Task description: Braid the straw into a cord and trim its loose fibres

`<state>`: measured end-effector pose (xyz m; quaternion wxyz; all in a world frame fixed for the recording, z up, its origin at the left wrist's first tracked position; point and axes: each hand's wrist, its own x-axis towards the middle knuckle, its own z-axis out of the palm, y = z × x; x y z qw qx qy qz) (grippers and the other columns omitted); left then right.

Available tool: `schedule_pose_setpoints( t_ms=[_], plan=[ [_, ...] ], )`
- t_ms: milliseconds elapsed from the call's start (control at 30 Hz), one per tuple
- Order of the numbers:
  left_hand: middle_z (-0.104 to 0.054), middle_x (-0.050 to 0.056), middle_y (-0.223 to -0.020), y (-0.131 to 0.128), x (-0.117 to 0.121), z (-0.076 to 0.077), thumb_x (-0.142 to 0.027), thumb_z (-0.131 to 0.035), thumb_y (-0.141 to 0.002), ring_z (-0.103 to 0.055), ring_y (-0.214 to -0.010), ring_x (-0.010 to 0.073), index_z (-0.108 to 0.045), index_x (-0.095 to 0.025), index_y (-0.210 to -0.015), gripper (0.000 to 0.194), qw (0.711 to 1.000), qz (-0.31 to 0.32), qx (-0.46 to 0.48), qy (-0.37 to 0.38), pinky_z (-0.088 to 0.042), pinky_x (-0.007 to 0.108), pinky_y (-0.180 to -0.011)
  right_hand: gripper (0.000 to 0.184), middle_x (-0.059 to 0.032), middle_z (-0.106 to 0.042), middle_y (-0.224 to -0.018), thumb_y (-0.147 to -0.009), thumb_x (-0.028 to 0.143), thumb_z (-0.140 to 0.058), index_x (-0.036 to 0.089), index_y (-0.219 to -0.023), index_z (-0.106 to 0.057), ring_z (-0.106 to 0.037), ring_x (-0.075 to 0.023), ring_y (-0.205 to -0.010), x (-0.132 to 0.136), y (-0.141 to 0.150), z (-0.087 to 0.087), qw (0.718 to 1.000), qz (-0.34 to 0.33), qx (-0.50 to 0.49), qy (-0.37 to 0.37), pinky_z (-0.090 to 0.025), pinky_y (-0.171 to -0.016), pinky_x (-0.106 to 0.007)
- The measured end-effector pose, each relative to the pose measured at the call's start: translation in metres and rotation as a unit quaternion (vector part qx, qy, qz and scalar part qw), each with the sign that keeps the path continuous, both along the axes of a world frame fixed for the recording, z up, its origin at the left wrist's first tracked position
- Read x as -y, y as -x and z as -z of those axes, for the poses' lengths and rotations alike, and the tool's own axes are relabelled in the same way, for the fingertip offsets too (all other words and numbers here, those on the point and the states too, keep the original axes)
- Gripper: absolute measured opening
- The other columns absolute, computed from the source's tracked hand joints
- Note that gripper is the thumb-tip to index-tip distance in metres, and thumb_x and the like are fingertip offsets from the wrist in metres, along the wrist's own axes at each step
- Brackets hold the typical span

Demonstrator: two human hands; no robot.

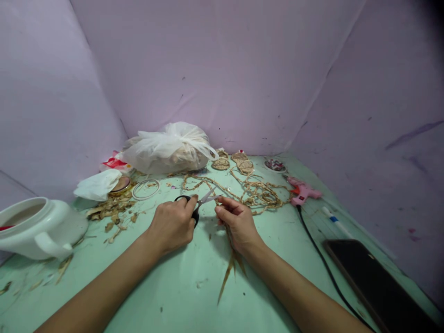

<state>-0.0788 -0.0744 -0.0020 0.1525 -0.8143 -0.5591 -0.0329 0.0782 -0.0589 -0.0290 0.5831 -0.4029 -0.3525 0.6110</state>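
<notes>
In my left hand (pixel 174 225) is a pair of scissors (pixel 204 198) with black handles, its blades spread and pointing toward my right hand. My right hand (pixel 237 223) is closed on a bundle of dry brown plant fibre (pixel 227 273), whose loose ends hang out below the palm. The fingertips of that hand are beside the scissor blades; whether the blades touch the fibre I cannot make out. Just beyond both hands lies a tangled braided fibre cord (pixel 262 194) on the green tabletop (pixel 180 291).
A tied white plastic bag (pixel 169 150) stands by the back wall, near woven fibre pieces (pixel 243 163). To the right are a pink glue gun (pixel 303 190), its black cable, a pen (pixel 336 221) and a phone (pixel 374 282). Left are fibre scraps (pixel 113 208) and a white pot (pixel 52 222).
</notes>
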Motion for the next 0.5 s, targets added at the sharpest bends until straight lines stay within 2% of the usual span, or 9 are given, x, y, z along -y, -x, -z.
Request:
schedule_pose_setpoints(
  t_ms=[200, 300, 500],
  plan=[
    [-0.061, 0.008, -0.086, -0.0017, -0.0002, 0.0037, -0.023, -0.037, -0.075, -0.059, -0.069, 0.0229, -0.043, -0.013, -0.123, 0.050, 1.000, 0.023, 0.002, -0.009, -0.043, 0.034, -0.059, 0.025, 0.0053, -0.053, -0.051, -0.051, 0.021, -0.070, 0.015, -0.075, -0.065, -0.043, -0.0061, -0.045, -0.0016, -0.0012, 0.0021, 1.000, -0.010, -0.021, -0.003, -0.037, -0.042, -0.019],
    [-0.061, 0.008, -0.087, -0.0016, -0.0002, 0.0050, -0.023, -0.036, -0.075, -0.059, -0.068, 0.0230, -0.042, -0.014, -0.124, 0.050, 1.000, 0.017, 0.002, -0.006, -0.042, 0.034, -0.058, 0.026, 0.0052, -0.052, -0.052, -0.052, 0.021, -0.071, 0.015, -0.076, -0.065, -0.042, -0.0061, -0.045, -0.0005, -0.0012, 0.0026, 1.000, -0.018, -0.011, -0.009, -0.037, -0.042, -0.019],
    [-0.061, 0.008, -0.088, -0.0020, -0.0004, 0.0026, -0.018, -0.036, -0.074, -0.060, -0.068, 0.0230, -0.039, -0.014, -0.126, 0.052, 1.000, 0.002, -0.008, 0.026, -0.041, 0.033, -0.055, 0.025, 0.0042, -0.055, -0.055, -0.053, 0.021, -0.070, 0.016, -0.077, -0.066, -0.042, -0.0065, -0.045, 0.0011, -0.0001, 0.0057, 1.000, 0.008, 0.018, -0.019, -0.037, -0.043, -0.021]
  ],
)
